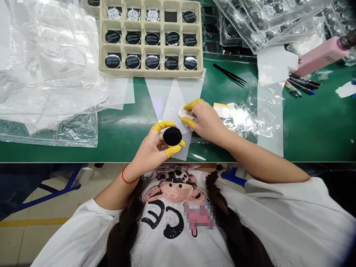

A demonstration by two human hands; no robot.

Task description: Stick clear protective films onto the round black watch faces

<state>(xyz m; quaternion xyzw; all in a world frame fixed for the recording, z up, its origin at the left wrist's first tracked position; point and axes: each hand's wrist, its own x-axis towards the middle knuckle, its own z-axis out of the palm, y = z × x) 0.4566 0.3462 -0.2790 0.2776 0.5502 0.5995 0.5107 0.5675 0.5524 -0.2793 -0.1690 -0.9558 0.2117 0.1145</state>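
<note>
My left hand (155, 146), in yellow finger cots, grips a round black disc with a shiny silver rim (172, 136) by its edge, its dark face turned up. To the right of it, my right hand (204, 118) pinches a crumpled white wipe (185, 115) between thumb and fingers, also in yellow cots. The wipe is apart from the disc. Beneath both hands lie white paper sheets (176, 100). Beyond them stands a beige compartment tray (151, 72) with similar round discs, several showing black printed faces and 3 showing white labelled faces.
Clear plastic bags (55, 74) cover the left side of the green table (319, 129). Black tweezers (230, 75), pens (302, 84) and a pink bottle (319, 56) lie to the right. Clear blister trays (267, 22) are piled at the back right. Clear film (239, 118) lies near my right forearm.
</note>
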